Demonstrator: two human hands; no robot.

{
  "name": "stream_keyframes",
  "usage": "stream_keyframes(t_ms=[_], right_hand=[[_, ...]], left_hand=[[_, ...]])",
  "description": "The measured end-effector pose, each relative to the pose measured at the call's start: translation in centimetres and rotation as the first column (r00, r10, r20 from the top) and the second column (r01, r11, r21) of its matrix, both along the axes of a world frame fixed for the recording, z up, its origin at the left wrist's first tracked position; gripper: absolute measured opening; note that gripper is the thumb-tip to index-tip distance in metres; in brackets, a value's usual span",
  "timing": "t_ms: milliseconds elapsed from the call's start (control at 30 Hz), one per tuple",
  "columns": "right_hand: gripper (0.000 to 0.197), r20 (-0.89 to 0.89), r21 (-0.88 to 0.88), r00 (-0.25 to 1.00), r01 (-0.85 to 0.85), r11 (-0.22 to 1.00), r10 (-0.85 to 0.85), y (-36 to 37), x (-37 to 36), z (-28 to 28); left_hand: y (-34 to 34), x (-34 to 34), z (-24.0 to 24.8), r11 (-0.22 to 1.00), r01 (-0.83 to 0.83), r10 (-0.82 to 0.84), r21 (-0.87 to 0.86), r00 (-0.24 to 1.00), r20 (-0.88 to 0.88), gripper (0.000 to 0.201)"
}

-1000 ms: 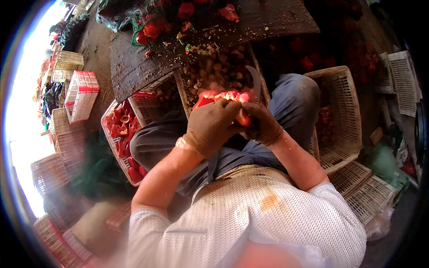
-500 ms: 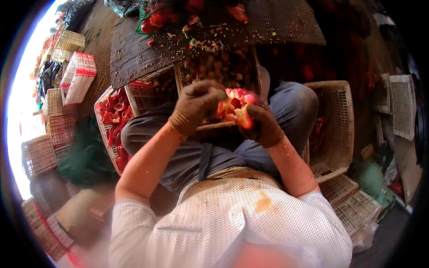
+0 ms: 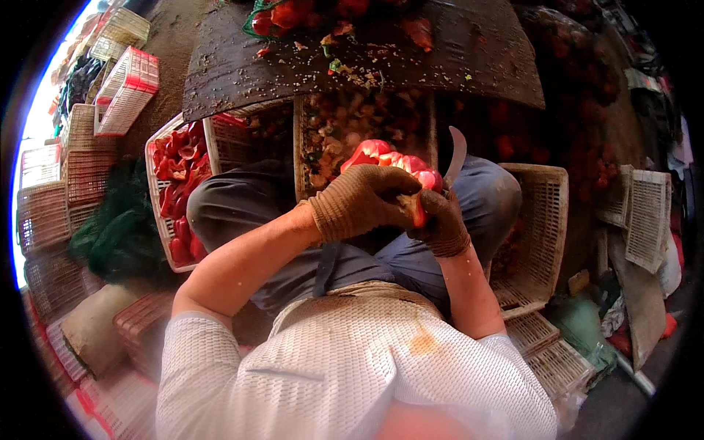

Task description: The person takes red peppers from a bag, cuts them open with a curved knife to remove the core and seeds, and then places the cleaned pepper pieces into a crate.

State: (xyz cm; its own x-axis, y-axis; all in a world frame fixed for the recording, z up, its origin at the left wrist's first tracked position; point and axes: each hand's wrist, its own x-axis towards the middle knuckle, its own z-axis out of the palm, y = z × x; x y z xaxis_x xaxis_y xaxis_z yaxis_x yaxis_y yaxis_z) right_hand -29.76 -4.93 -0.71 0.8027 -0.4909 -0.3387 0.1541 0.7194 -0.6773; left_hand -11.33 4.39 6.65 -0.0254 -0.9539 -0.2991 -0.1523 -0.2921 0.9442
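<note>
Red bell pepper [image 3: 378, 150], one in hand, between the knees [image 3: 499, 194]: likely light, crisp, slick where cut, best held by its outer wall. Gloved left hand [image 3: 364, 202] curls round its near side; gloved right hand [image 3: 444, 224] grips it and one curved-blade knife [image 3: 457, 150]. Crate of red pepper pieces [image 3: 160, 220]: one, beside the left knee.

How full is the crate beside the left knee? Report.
Not empty: red peppers cover most of the visible inside of the white crate; depth cannot be told.

Stacked crates [image 3: 89, 130], cut red peppers [image 3: 176, 167] and a seed-strewn board [image 3: 235, 81] show a produce-processing workshop
</note>
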Motion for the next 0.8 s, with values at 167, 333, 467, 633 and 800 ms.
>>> stream_keyframes(t_ms=[167, 333, 467, 633, 800], right_hand=[[0.050, 0.016, 0.069, 1.000, 0.021, 0.997, -0.022, -1.0, 0.1, 0.9], [0.049, -0.042, -0.020, 0.995, 0.089, 0.996, -0.090, 0.2, 1.5, 1.8], [0.067, -0.006, 0.008, 0.999, 0.035, 0.999, -0.035, -1.0, 0.0, 1.3], [0.065, 0.018, -0.053, 0.999, 0.042, 0.998, -0.041, -1.7, -0.5, 2.4], [0.074, 0.012, -0.187, 1.000, 0.023, 0.982, -0.021, 0.3, 0.4, 3.7]], left_hand=[[0.6, -1.7, -2.6, 0.955, -0.213, 0.211, -0.208, 0.977, -0.034, 0.022], [3.5, -0.6, -3.0, 0.936, -0.252, 0.271, -0.247, 0.962, 0.044, 0.024], [6.4, 3.5, -3.4, 0.959, -0.280, 0.280, -0.038, 0.926, 0.253, 0.030], [5.9, 9.2, -6.7, 0.901, -0.428, 0.432, -0.068, 0.898, 0.077, 0.053], [1.0, 8.9, -6.3, 0.969, -0.021, 0.183, 0.248, 0.734, -0.654, 0.064]])
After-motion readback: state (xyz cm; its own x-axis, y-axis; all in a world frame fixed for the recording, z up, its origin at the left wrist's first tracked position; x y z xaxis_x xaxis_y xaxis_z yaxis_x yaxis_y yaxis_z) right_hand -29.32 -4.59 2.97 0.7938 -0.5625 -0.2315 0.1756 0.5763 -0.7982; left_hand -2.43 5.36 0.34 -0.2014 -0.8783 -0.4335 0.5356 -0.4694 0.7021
